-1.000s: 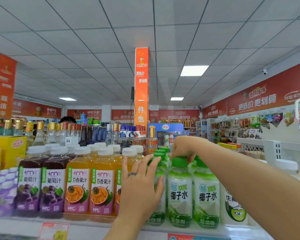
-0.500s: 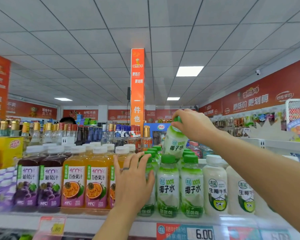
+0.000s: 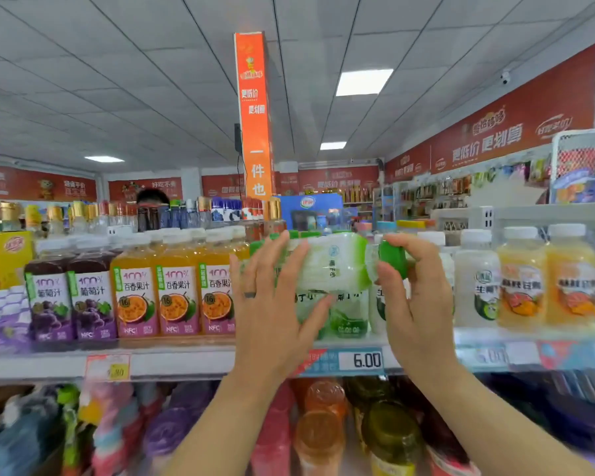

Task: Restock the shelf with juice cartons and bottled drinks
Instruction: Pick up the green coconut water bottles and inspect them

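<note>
Now one coconut water bottle [image 3: 327, 266] is held on its side, just in front of the shelf [image 3: 186, 364]. Its green cap [image 3: 392, 259] points right and is pinched by the right hand [image 3: 416, 304]. The left hand [image 3: 272, 310] is spread flat at the other end. Two grape juices [image 3: 52, 304] and three passion fruit juices [image 3: 136, 297] are counted in the front row.
</note>
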